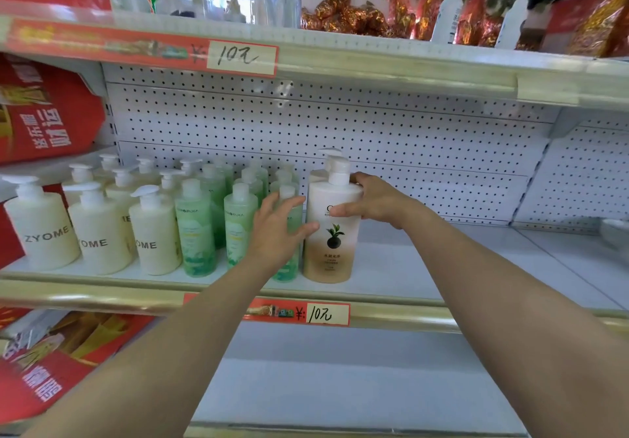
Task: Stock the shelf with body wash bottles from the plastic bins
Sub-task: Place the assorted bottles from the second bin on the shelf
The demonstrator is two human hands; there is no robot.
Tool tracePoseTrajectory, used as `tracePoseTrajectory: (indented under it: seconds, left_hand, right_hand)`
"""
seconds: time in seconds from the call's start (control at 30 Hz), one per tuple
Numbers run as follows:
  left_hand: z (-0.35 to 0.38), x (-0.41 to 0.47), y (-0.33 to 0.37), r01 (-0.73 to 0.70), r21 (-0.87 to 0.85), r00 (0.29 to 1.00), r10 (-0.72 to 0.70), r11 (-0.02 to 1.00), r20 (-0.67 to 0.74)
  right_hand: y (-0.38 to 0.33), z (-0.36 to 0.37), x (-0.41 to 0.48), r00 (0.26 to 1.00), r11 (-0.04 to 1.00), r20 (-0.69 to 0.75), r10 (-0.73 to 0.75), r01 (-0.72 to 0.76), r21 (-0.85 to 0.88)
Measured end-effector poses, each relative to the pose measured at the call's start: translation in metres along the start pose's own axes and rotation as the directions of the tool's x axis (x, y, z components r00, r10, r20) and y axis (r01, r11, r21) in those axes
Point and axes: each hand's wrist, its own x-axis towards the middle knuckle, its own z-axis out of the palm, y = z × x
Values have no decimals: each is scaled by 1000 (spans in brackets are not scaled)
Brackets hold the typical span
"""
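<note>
R hand (377, 201) fingers curled round smooth cream-tan pump bottle (332, 254), L hand (277, 230) fingers straight, maybe touching it, white metal shelf (425, 267)

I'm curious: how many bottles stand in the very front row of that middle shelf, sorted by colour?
Cream ZYOME bottles: 3
Green bottles: 3, one partly hidden behind the left hand
White-and-tan leaf bottle: 1, gripped by the right hand
Total: 7
</note>
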Motion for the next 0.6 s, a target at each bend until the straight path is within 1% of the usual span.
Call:
tracePoseTrajectory:
  seconds: [0.2, 0.3, 0.37, 0.43, 0.5, 0.6]
  left_hand:
    - [-6, -2, 3, -18, 2, 999, 18, 1000, 33]
    - [-11, -2, 6, -51, 6, 999, 51, 999, 2]
    - [-18, -3, 14, -59, 24, 997, 60, 998, -46]
    - [-25, -6, 27, -47, 26, 995, 49, 999, -93]
    - [-29, -9, 43, -43, 40, 992, 48, 998, -117]
    - [-28, -14, 70, -58, 102, 988, 72, 993, -140]
  right_hand:
    - [-10, 12, -14, 992, 994, -96, 84, -89, -57]
    - [-13, 15, -25, 984, 991, -158, 88, -103, -89]
    - [-15, 13, -33, 968, 989, -244, 58, -89, -116]
    - [-16, 7, -45, 949, 974, -316, 6, -76, -213]
    - [-20, -2, -60, 937, 945, -346, -49, -69, -320]
    - [-24, -21, -84, 923, 905, -361, -131, -37, -424]
